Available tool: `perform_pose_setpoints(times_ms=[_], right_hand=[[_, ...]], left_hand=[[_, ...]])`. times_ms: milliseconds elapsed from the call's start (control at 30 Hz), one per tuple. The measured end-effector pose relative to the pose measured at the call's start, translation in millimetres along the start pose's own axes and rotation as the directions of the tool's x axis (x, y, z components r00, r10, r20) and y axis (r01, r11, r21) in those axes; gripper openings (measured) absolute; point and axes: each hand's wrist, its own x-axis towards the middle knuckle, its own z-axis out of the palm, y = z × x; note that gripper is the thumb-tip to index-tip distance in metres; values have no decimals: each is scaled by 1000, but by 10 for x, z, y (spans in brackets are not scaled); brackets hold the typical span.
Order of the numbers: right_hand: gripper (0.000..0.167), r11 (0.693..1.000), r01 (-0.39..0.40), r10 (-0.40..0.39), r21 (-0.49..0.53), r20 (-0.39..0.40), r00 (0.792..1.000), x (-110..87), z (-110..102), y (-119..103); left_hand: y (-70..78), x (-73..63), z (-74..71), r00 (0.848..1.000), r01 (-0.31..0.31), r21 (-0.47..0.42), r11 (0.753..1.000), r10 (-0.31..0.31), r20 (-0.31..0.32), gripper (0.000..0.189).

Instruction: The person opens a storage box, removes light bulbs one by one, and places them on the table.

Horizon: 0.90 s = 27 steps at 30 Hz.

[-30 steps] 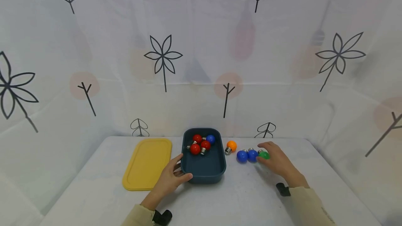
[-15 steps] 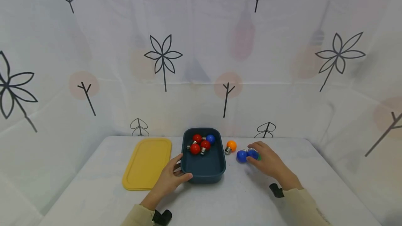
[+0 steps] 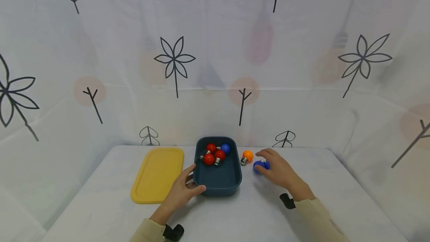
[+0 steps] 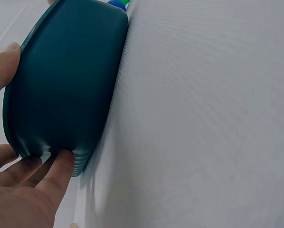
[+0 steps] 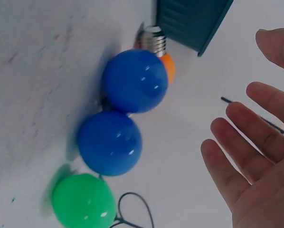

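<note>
My left hand (image 3: 179,193) holds the near left corner of a dark teal plastic box (image 3: 217,191), thumb on the front wall and fingers on the left side. In the left wrist view its fingers (image 4: 56,178) press against the ribbed wall. Inside the box lie several red light bulbs (image 3: 209,159) and a blue bulb (image 3: 225,148). My right hand (image 3: 282,171) hovers over the bulbs at the right, fingers spread and holding nothing. The right wrist view shows a blue bulb (image 5: 135,80), a second blue bulb (image 5: 109,142) and a green bulb (image 5: 84,202) in a row.
An orange bulb (image 3: 248,155) lies between the box and the blue bulbs. A yellow lid (image 3: 158,176) lies left of the box on the white-covered table (image 3: 235,219). Patterned white cloth (image 3: 215,111) hangs behind and at the sides.
My right hand has moved left from over the green bulb to over the blue bulbs, now covering the green one in the head view. My left hand and the box have stayed put.
</note>
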Motion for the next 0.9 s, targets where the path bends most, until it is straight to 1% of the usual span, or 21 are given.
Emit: perform_pose_setpoints(times_ms=[100,267,500,733,800,900], right_hand=[[41,999,39,-39,2,4,999,67,19,-71],[41,996,87,-88,14,32,996,166,34,-230],[41,983,181,-182,33,40,983,348,77,-427],[43,980,190,-195,53,128,972,493,131,-564],[43,979,197,-203,55,156,967,537,162,-584],[46,975,206,-218,80,187,958,610,221,-599]], left_hand=[[6,-4,-2,1000,2,3,1000,-2,-3,86],[7,-6,-3,1000,3,6,1000,-3,4,87],[19,-4,-14,1000,5,0,1000,-5,5,87],[151,-44,-25,1000,16,-19,1000,-16,21,92],[158,-47,-24,1000,15,-22,1000,-14,22,92],[111,-38,-15,1000,11,-17,1000,-11,16,88]])
